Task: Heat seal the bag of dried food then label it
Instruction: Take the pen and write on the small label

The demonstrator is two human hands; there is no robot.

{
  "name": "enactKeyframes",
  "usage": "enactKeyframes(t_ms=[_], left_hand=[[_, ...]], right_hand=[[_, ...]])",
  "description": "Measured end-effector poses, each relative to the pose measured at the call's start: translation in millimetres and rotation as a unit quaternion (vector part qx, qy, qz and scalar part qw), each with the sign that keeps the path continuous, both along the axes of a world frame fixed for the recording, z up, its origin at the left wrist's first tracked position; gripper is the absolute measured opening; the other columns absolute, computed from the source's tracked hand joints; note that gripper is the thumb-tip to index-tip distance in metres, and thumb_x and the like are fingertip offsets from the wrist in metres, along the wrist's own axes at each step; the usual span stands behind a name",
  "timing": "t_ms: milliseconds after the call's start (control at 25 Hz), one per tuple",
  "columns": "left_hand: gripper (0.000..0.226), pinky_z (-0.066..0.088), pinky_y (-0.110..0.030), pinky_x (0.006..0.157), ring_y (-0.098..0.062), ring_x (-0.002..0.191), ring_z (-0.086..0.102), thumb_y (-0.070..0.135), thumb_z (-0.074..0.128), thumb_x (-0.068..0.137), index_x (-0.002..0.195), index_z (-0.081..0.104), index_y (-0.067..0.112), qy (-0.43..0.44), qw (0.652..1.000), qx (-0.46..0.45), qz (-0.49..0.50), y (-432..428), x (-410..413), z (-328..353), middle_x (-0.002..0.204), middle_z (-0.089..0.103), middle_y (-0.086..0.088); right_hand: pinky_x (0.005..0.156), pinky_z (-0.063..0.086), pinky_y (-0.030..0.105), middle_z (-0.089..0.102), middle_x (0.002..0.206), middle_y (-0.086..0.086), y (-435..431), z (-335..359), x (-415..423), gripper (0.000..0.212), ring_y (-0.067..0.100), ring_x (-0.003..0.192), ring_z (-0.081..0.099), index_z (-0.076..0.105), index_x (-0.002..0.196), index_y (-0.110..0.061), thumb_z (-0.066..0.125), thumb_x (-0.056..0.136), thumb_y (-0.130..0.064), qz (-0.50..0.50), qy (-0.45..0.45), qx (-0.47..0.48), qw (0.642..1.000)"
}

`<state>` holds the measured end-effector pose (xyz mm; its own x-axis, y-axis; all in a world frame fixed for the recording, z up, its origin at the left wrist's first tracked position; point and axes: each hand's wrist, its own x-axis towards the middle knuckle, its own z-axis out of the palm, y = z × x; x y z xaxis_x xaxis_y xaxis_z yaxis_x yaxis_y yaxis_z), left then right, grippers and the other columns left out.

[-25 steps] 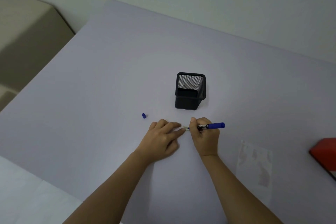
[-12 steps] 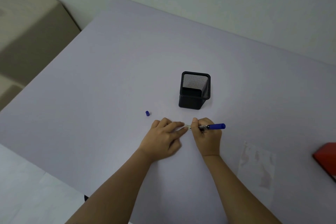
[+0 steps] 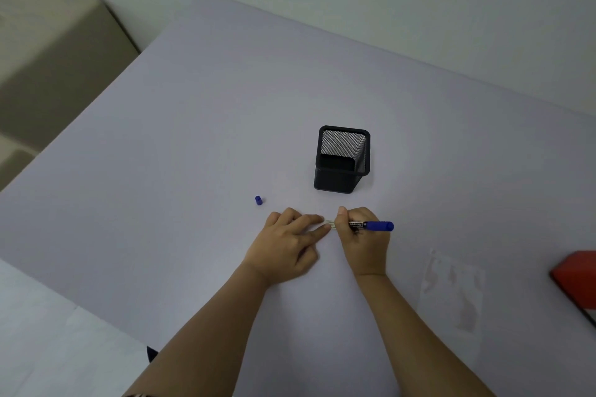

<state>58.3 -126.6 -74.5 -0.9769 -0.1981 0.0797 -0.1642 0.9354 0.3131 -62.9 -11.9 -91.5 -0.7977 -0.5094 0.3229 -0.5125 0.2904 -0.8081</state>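
Note:
My right hand grips a blue marker, its blue end pointing right and its tip down at a small pale label on the table. My left hand lies flat, with straight fingertips pressing the label's left end. The marker's blue cap stands apart on the table to the left. A clear bag of dried food lies flat to the right of my right forearm.
A black mesh pen holder stands just beyond my hands. A red device sits at the right edge, partly cut off. The pale lilac table stretches to a wall; a beige seat is at left.
Both hands stay on the label with the marker tip at it; only the camera view has shifted slightly.

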Motion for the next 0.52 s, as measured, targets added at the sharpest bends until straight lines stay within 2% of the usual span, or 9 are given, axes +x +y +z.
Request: enactKeyframes(t_ms=[120,280,520], left_hand=[[0.043,0.045,-0.033,0.076,-0.018,0.094,0.055,0.031,0.043,0.083,0.122,0.061,0.029,-0.005,1.000,0.000,0.000,-0.2,-0.3,0.2,0.120,0.063,0.005],[0.043,0.044,-0.032,0.076,-0.018,0.095,0.054,0.031,0.042,0.083,0.122,0.061,0.028,-0.005,1.000,-0.001,-0.002,-0.6,-0.7,1.2,0.120,0.063,0.005],[0.043,0.044,-0.032,0.075,-0.016,0.094,0.048,0.031,0.043,0.083,0.122,0.062,0.028,0.003,1.000,0.002,-0.002,0.4,-1.1,-0.2,0.119,0.063,0.006]], right_hand=[[0.047,0.042,0.033,0.051,0.054,0.010,-0.1,0.3,0.2,0.041,0.022,0.047,0.047,0.049,0.055,-0.002,0.048,0.088,-0.026,0.004,-0.005,0.006,1.000],[0.048,0.042,0.030,0.053,0.055,0.011,0.0,1.3,-0.5,0.041,0.024,0.048,0.049,0.052,0.055,-0.001,0.048,0.088,-0.025,0.002,0.005,0.005,1.000],[0.050,0.044,0.031,0.053,0.057,0.010,0.5,0.7,-0.3,0.040,0.023,0.050,0.050,0.052,0.057,-0.002,0.049,0.088,-0.026,0.007,-0.027,-0.009,1.000]])
